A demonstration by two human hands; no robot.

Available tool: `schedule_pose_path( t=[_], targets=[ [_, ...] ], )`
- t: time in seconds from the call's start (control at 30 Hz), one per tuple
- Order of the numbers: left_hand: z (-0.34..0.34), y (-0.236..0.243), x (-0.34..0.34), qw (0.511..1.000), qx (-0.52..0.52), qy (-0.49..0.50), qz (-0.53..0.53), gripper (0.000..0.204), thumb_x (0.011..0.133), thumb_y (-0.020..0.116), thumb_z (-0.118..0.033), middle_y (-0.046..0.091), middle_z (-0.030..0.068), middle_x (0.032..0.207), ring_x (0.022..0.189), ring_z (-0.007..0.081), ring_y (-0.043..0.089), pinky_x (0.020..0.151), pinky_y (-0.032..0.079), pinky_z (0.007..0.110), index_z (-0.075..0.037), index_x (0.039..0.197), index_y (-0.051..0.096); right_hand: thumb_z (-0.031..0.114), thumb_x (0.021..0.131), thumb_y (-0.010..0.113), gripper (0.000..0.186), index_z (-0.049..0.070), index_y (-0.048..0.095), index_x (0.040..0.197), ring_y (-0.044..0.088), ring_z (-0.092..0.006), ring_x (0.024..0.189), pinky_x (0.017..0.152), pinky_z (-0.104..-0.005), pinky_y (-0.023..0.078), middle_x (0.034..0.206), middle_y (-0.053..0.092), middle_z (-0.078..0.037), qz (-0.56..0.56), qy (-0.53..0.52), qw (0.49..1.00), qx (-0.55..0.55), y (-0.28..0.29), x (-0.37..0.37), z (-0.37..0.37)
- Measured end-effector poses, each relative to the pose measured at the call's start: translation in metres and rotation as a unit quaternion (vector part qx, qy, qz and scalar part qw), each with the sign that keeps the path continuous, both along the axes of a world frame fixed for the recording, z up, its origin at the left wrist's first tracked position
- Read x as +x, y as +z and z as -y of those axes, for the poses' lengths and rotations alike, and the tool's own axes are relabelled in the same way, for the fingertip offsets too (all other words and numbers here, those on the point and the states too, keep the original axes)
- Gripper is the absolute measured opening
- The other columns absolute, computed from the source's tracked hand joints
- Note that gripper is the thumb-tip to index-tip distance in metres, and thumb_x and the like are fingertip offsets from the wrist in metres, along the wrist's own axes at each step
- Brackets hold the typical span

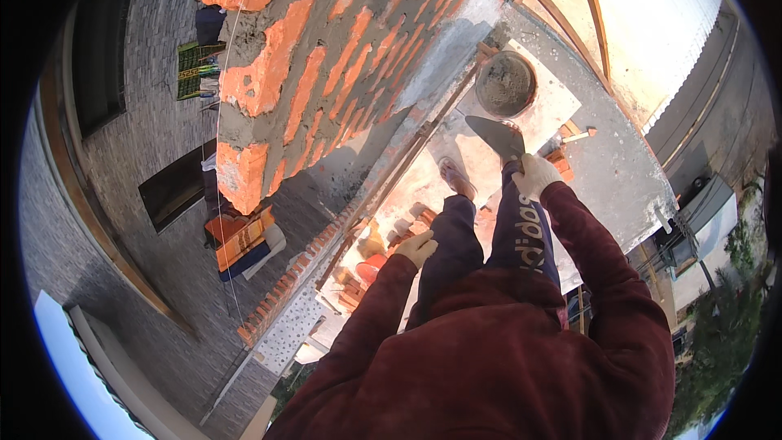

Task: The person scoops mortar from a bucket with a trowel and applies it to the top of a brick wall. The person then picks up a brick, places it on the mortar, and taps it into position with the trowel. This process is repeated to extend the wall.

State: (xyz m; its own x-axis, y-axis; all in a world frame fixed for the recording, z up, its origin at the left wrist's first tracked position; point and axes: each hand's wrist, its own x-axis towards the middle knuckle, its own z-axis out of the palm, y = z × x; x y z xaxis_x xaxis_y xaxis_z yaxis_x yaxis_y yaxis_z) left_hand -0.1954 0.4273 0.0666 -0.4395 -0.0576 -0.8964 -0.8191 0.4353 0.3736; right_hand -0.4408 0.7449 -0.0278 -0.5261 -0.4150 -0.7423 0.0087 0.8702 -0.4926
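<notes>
My right hand (538,176), in a pale glove, is shut on a trowel near my right thigh. The trowel's (495,137) grey blade points away from me, toward a round tub (506,84) of grey mortar. My left hand (417,249), also gloved, hangs loosely by my left thigh with nothing visible in it; its fingers look slightly bent. Ahead and to the left rises a brick wall (326,73) of orange bricks with grey mortar smeared across its joints. A thin string (231,41) runs along the wall's left edge.
I stand on a pale, dusty platform (415,187). Orange bricks (353,289) lie in a pile by my left hand, with more bricks (560,161) beyond my right hand. A lower brick edge (285,285) borders the left side. Orange and dark cloths (244,240) hang beyond it.
</notes>
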Motion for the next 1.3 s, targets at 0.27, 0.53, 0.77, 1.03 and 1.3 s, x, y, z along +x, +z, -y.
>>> schedule_pose_path(
  t=[0.27,0.53,0.77,1.03,1.3],
  targets=[
    [-0.004,-0.162,-0.05,0.996,0.061,0.042,0.047,0.054,0.092,0.069,-0.01,0.072,0.0123,0.116,0.105,0.0171,0.067,0.095,0.052,0.03,0.003,0.144,0.057,0.008,0.092,0.062,0.025,-0.002,0.071,0.114,0.076,-0.0326,0.097,0.078,-0.0408,0.062,0.106,0.074,-0.023,-0.128,0.123,0.958,0.227,-0.15,-0.08,-0.039],
    [-0.026,-0.35,-0.22,0.977,0.051,0.109,-0.177,0.058,0.095,0.07,-0.019,0.062,0.0197,0.134,0.128,0.0239,0.059,0.107,0.046,0.033,0.004,0.145,0.052,0.013,0.092,0.062,0.021,0.005,0.076,0.106,0.076,-0.0297,0.096,0.079,-0.0403,0.06,0.101,0.076,-0.017,-0.235,0.157,0.924,0.257,-0.356,-0.166,0.018],
    [-0.046,-0.443,-0.32,0.979,0.032,-0.052,-0.195,0.052,0.097,0.061,-0.041,0.065,0.0169,0.109,0.099,0.0229,0.061,0.09,0.048,0.037,-0.001,0.129,0.06,0.018,0.089,0.063,0.023,0.006,0.08,0.095,0.075,-0.0314,0.088,0.071,-0.0421,0.057,0.092,0.077,-0.014,-0.106,0.415,0.864,0.264,-0.399,-0.082,0.044],
    [-0.075,-0.451,-0.284,0.973,0.084,-0.051,-0.211,0.04,0.09,0.074,-0.017,0.07,0.0151,0.096,0.087,0.0267,0.067,0.081,0.052,0.037,-0.002,0.126,0.064,0.003,0.083,0.06,0.027,-0.011,0.056,0.105,0.074,-0.0405,0.085,0.072,-0.0447,0.059,0.088,0.07,-0.029,-0.128,0.121,0.962,0.209,-0.254,-0.09,-0.019],
    [-0.103,-0.451,-0.288,0.969,0.15,0.031,-0.196,0.029,0.087,0.073,-0.014,0.071,0.012,0.09,0.082,0.0223,0.065,0.078,0.051,0.034,0.002,0.112,0.07,0.01,0.083,0.062,0.023,-0.008,0.072,0.094,0.074,-0.0347,0.068,0.06,-0.0404,0.059,0.075,0.071,-0.023,0.186,-0.146,0.956,0.176,-0.331,-0.092,-0.018]
  ],
)
